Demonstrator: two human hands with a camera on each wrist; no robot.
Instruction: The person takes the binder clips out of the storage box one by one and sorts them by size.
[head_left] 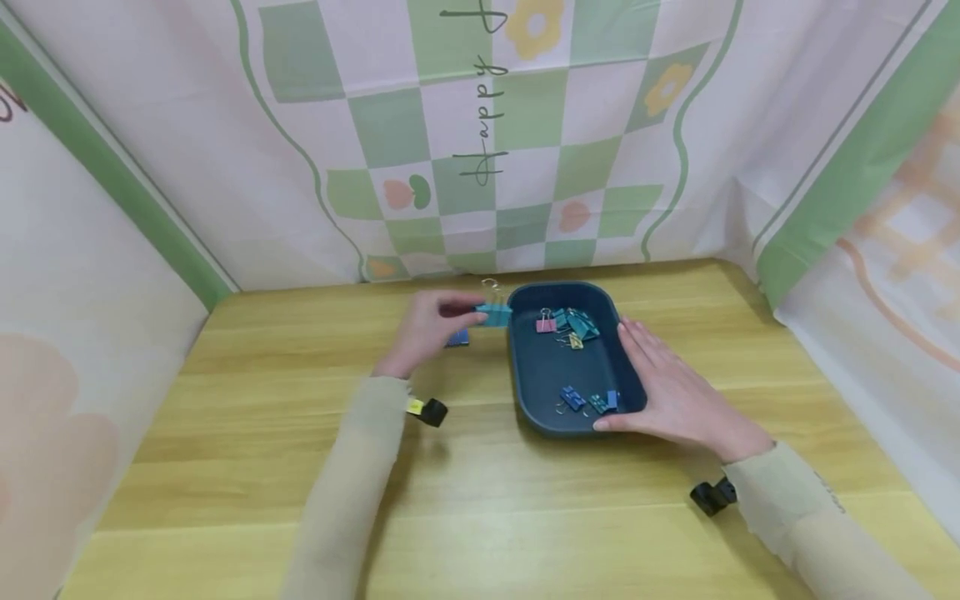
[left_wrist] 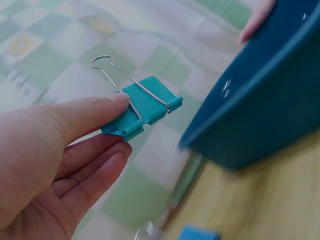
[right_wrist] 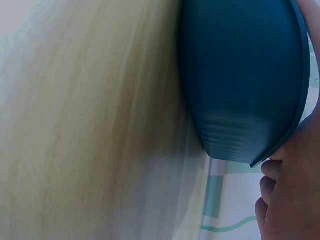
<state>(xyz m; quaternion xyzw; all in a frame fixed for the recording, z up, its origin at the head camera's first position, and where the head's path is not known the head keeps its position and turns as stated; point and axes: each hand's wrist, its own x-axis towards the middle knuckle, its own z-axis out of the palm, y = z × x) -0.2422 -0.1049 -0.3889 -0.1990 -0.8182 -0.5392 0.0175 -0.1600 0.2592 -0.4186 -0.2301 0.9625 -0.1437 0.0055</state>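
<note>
Between thumb and fingers, my left hand (head_left: 433,327) pinches a large teal binder clip (left_wrist: 145,102), just beyond the left rim of a dark blue tray (head_left: 536,375). The clip's wire handles stick up from it. Partly hidden beneath that hand, a blue binder clip (head_left: 458,337) lies on the table. My right hand (head_left: 675,396) rests against the tray's right side, fingers straight along the rim and thumb at the near edge. Inside the tray are a pink clip (head_left: 546,325), a teal clip (head_left: 582,325), a yellow clip (head_left: 575,341) and several blue and green clips near the front.
The tray stands on a wooden table (head_left: 480,517). A patterned curtain (head_left: 525,167) hangs along the table's back edge, and more fabric hangs at both sides. A black wrist camera (head_left: 432,412) sits below the left wrist, another black camera (head_left: 711,497) below the right.
</note>
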